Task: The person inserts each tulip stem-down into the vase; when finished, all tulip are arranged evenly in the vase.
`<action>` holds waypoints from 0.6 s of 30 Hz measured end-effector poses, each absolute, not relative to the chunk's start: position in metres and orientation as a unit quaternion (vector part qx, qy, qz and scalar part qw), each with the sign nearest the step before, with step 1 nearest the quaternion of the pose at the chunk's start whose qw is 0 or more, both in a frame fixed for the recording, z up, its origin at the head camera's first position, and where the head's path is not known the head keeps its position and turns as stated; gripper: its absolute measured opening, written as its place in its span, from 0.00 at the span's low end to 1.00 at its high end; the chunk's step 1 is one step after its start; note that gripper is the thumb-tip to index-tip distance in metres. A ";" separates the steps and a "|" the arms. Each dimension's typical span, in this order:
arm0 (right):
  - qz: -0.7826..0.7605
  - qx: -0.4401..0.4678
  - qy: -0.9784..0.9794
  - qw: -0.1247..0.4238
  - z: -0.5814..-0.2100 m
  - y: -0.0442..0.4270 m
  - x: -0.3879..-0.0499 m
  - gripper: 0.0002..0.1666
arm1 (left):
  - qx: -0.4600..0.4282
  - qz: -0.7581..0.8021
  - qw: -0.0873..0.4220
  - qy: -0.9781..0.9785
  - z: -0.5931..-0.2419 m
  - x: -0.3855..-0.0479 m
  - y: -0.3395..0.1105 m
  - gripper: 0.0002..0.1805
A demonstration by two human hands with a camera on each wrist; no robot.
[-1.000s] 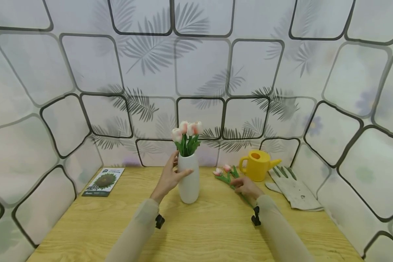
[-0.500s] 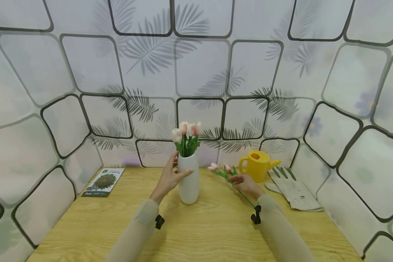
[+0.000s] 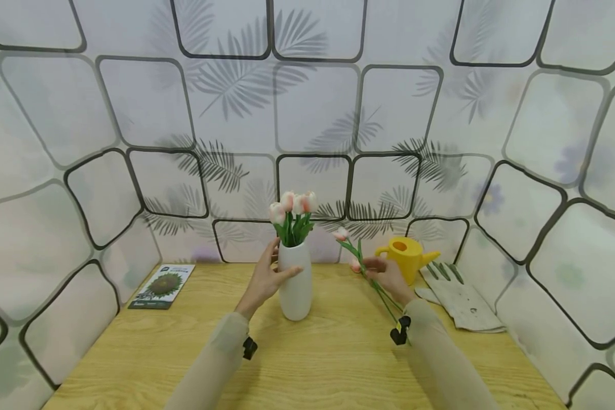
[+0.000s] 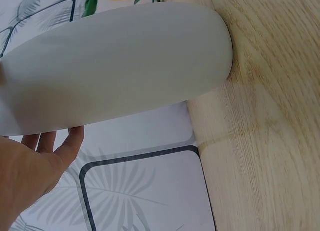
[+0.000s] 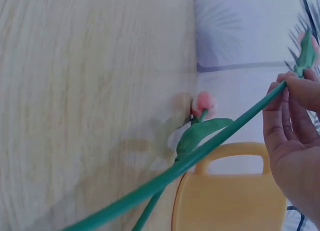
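A tall white vase point(image 3: 294, 290) stands upright on the wooden table, with several pink-and-white tulips point(image 3: 292, 209) in it. My left hand point(image 3: 265, 278) holds the vase from its left side, thumb across the front and fingers reaching behind. In the left wrist view the vase point(image 4: 125, 66) fills the upper part, its base on the wood. My right hand point(image 3: 389, 278) pinches the green stem of a tulip point(image 3: 341, 234), raised and tilted left. A second tulip point(image 5: 204, 105) lies on the table beyond that stem, partly hidden behind the hand in the head view.
A yellow watering can point(image 3: 410, 256) stands just behind my right hand. Pale gardening gloves point(image 3: 463, 302) lie to its right. At the back left is a packet point(image 3: 165, 283) with a sunflower picture. Patterned walls enclose the table's back and sides.
The right hand has lifted one tulip off the table, its bloom rising while the other tulip stays down. The left hand and the vase have not moved.
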State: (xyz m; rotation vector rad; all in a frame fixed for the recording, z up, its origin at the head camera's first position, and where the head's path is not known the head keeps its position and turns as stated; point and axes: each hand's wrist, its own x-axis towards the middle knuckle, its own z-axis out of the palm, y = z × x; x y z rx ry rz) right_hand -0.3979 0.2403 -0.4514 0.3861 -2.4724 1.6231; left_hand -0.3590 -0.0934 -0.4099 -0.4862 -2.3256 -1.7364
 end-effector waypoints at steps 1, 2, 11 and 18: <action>0.549 0.124 -0.823 0.082 -0.450 0.239 -0.398 0.20 | -0.164 -0.587 0.098 -0.787 -0.410 -0.359 -0.093 0.50; 0.553 0.117 -0.821 0.083 -0.448 0.238 -0.399 0.20 | -0.163 -0.587 0.098 -0.787 -0.410 -0.359 -0.094 0.50; 0.632 0.075 -0.766 0.097 -0.435 0.231 -0.403 0.22 | -0.167 -0.583 0.105 -0.788 -0.409 -0.360 -0.094 0.51; 0.708 0.079 -0.690 0.127 -0.431 0.231 -0.404 0.18 | -0.172 -0.582 0.107 -0.787 -0.411 -0.363 -0.094 0.51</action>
